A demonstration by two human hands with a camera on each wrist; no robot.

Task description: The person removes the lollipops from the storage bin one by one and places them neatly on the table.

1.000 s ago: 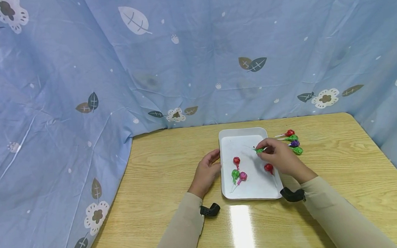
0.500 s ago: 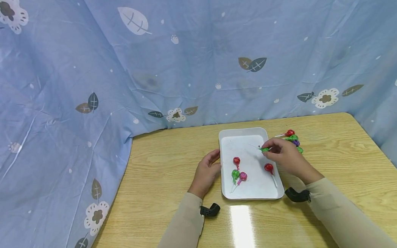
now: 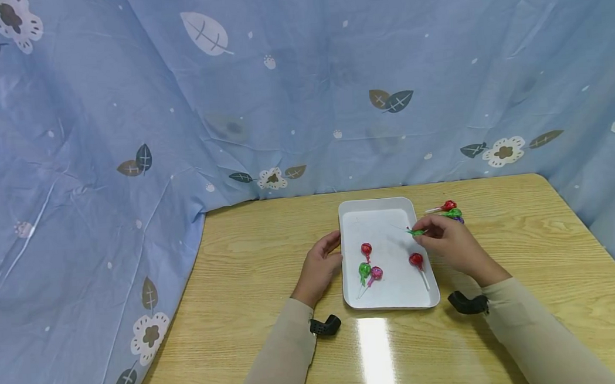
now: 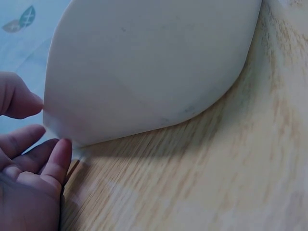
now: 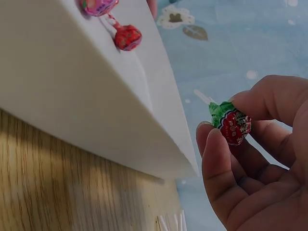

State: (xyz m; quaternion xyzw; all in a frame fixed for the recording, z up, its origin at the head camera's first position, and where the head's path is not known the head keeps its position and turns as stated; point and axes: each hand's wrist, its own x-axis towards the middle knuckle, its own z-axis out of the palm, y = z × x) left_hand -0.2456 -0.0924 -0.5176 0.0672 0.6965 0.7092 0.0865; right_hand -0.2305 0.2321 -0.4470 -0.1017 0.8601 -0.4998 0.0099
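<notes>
My right hand (image 3: pixel 450 243) pinches a lollipop in a green wrapper (image 3: pixel 418 232) above the white tray's right rim, its thin stick pointing left over the tray. In the right wrist view the lollipop's head (image 5: pixel 235 126) shows red and green between thumb and fingertips. My left hand (image 3: pixel 320 269) rests against the outer left wall of the white tray (image 3: pixel 377 206), fingers loosely bent; in the left wrist view its fingertips (image 4: pixel 61 151) are right at that wall. Inside the tray lie a red lollipop (image 3: pixel 366 249), a green one (image 3: pixel 364 269), a pink one (image 3: pixel 377 273) and another red one (image 3: pixel 416 260).
Right of the tray, a red lollipop (image 3: pixel 449 205) and a green lollipop (image 3: pixel 453 213) lie on the wooden table (image 3: pixel 532 243), with a purple one (image 3: pixel 459 219) partly hidden by my right hand. A blue patterned curtain (image 3: pixel 290 87) hangs behind and to the left.
My right hand has drawn the green lollipop rightward, from over the tray's inside toward its right rim, and now covers more of the lollipops lying beyond. The left hand and tray have stayed put.
</notes>
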